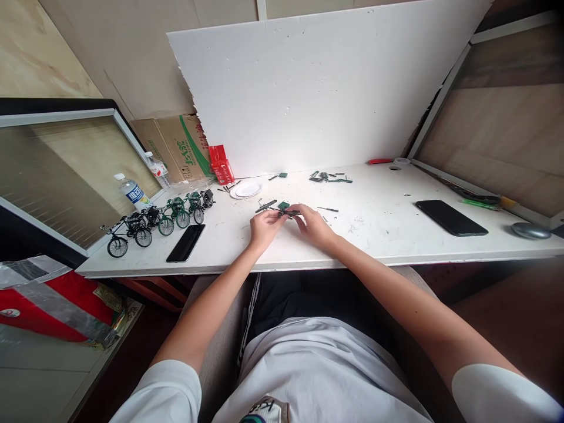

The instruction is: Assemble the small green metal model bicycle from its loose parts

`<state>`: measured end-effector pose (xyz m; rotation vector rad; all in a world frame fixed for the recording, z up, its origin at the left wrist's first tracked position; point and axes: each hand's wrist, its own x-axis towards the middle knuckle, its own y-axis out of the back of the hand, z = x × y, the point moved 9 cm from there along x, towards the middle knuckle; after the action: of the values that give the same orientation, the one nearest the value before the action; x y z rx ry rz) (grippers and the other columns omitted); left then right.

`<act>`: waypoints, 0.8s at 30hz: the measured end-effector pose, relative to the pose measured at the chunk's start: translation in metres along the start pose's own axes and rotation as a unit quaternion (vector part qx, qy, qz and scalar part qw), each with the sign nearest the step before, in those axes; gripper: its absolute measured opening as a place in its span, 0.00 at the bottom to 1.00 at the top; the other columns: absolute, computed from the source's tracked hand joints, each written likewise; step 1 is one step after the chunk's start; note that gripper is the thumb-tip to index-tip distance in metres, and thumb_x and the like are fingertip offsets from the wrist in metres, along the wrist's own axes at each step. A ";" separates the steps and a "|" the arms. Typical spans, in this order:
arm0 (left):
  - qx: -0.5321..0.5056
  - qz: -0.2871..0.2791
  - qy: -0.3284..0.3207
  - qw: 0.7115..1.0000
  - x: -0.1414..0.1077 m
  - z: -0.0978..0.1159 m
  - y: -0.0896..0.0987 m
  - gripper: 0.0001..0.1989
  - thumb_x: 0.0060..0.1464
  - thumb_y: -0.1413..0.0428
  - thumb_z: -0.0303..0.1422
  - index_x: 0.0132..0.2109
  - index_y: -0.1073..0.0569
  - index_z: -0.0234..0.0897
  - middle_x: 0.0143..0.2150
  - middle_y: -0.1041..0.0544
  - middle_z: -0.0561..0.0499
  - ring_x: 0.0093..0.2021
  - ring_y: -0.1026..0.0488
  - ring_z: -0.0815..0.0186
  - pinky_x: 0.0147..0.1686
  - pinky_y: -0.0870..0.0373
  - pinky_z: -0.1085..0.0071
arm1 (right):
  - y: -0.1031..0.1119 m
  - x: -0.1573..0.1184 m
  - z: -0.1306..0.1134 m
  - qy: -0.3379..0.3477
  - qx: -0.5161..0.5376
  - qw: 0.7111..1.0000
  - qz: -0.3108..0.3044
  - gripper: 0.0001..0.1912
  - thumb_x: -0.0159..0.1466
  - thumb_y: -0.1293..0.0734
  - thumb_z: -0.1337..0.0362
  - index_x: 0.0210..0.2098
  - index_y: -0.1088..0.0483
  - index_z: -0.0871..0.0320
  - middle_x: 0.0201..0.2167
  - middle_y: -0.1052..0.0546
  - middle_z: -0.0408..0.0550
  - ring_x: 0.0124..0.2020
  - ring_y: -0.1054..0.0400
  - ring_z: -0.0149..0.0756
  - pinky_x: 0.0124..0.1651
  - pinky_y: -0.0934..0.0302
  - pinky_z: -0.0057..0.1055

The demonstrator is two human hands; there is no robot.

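My left hand [264,230] and my right hand [316,225] meet over the middle of the white table. Between their fingertips is a small dark model bicycle part [289,212], pinched from both sides; its exact shape is too small to make out. Just behind the fingers lies a green piece [284,205]. A dark long part [266,205] rests beyond my left fingers, and a thin dark rod [328,209] is to the right of my right hand. Several assembled model bicycles [143,229], black and green, stand in a row on the left.
Loose dark parts [328,177] and another green piece [282,175] lie farther back. White plates [245,190], a red box [221,165] and bottles [132,191] are at the left. One phone [185,242] is left, another phone [451,217] right. A white board [308,94] stands behind.
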<state>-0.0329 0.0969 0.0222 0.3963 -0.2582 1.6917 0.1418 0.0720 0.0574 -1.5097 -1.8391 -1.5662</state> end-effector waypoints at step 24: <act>0.031 0.014 -0.022 0.999 0.000 0.004 0.003 0.18 0.53 0.29 0.46 0.44 0.16 0.37 0.44 0.13 0.42 0.41 0.14 0.58 0.45 0.16 0.62 | 0.001 0.003 -0.004 0.030 -0.022 0.999 -0.010 0.16 0.78 0.38 0.62 0.61 0.26 0.48 0.52 0.18 0.55 0.53 0.24 0.50 0.55 0.25 0.53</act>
<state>-0.0349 0.0944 0.0262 0.4782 -0.2442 1.7232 0.1397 0.0703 0.0616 -1.4503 -1.8035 -1.6529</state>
